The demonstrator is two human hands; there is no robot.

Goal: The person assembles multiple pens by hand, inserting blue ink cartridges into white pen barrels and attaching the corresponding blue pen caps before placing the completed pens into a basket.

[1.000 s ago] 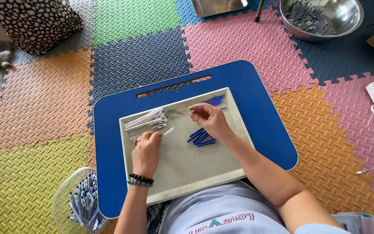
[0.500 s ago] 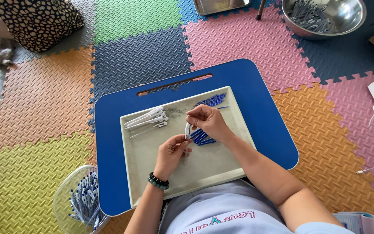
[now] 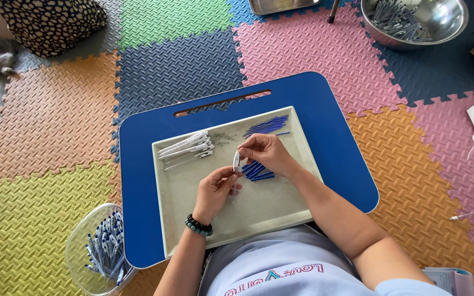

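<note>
Left of your fingers lie the white pen barrels (image 3: 186, 147) in the beige tray (image 3: 193, 219). Your left hand (image 3: 215, 189) and right hand (image 3: 267, 154) both pinch one white pen barrel (image 3: 236, 163), seemingly upright between the fingertips. Blue pen parts (image 3: 256, 171) lie just under your right fingers.
</note>
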